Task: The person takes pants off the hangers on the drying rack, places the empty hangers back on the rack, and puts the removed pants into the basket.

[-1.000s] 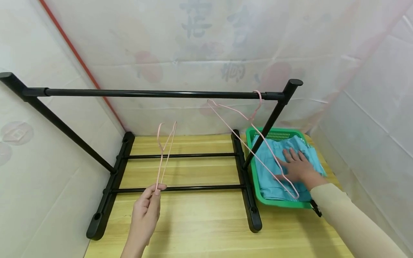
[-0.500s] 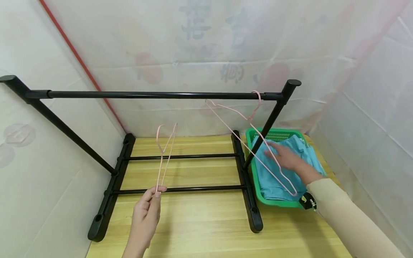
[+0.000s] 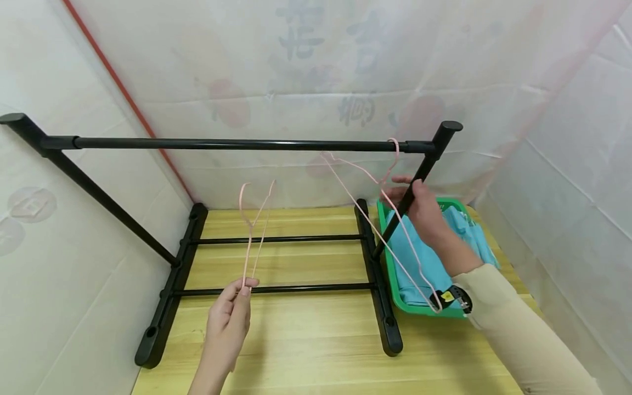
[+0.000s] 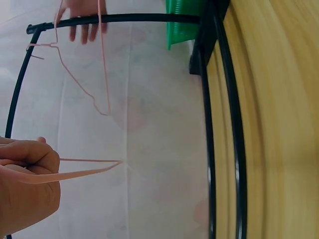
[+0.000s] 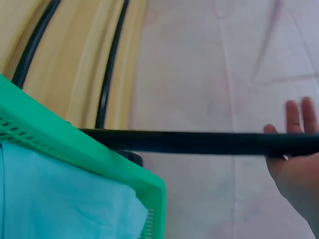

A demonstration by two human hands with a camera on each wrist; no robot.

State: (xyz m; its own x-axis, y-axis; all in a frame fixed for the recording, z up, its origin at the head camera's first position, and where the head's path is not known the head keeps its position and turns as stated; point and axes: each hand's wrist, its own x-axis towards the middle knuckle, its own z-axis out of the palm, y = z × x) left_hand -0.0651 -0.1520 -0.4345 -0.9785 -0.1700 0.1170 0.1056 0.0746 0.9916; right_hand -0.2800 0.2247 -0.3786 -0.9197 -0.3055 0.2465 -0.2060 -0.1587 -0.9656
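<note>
My left hand point(image 3: 229, 323) pinches the end of a pink hanger point(image 3: 248, 249), held up over the rack's base with its hook on top. A second pink hanger point(image 3: 397, 156) hangs from the right end of the black rack's top bar point(image 3: 237, 144). Beside that hanger, my right hand point(image 3: 428, 216) is at the right post point(image 5: 199, 142), its fingers extended past it; whether it touches the post I cannot tell. Folded blue cloth point(image 3: 410, 274) lies in a green basket point(image 5: 99, 154), partly hidden behind the right arm.
The rack's black feet point(image 3: 170, 291) and two lower rods point(image 3: 306, 288) stand on a wood-patterned surface point(image 3: 306, 340). Pale sheets point(image 3: 276, 66) close in the back and both sides.
My right hand has lifted off the blue cloth and moved up and left to the right post. My left hand still holds its hanger, which has shifted slightly.
</note>
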